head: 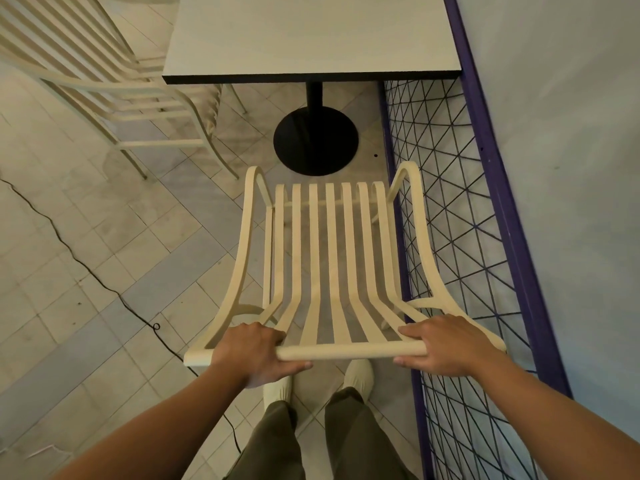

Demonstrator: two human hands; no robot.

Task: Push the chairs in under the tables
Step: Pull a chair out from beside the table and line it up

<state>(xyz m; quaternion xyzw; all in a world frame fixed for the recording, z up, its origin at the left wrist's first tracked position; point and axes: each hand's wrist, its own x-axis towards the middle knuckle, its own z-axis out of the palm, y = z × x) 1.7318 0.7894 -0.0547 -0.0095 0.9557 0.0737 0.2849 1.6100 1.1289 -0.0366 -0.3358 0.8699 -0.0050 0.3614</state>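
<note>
Both hands are clamping the top rail (349, 351) of the chair (327, 258) as I'm looking down from the head view. My left hand (254, 351) is curling over it near the left corner with the thumb tucked underneath. My right hand (446, 344) is gripping near the right corner, fingers lying over the rail and thumb beneath.

I'm judging this chair to be light and stiff. It's all thin bent slats with open gaps, so it's probably going to slide rather than need lifting. The painted rail is looking smooth, maybe a bit slick, so taking it wide at both corners seems the right hold for steering.

The chair is standing directly ahead of my grip, backrest against my hands and seat stretching away toward the table (311, 36). Its front edge is sitting near the black pedestal (316, 140), and I'm judging the seat not yet under the tabletop. The chair's right arm is running just beside the purple mesh panel (460, 209). I can't tell whether they're touching, so I'm expecting to watch for scraping there. A second chair (114, 84) is waiting off to the left by the table, and a dark cable (69, 251) is trailing across the floor (104, 306) on my left, apart from the chair legs.
</note>
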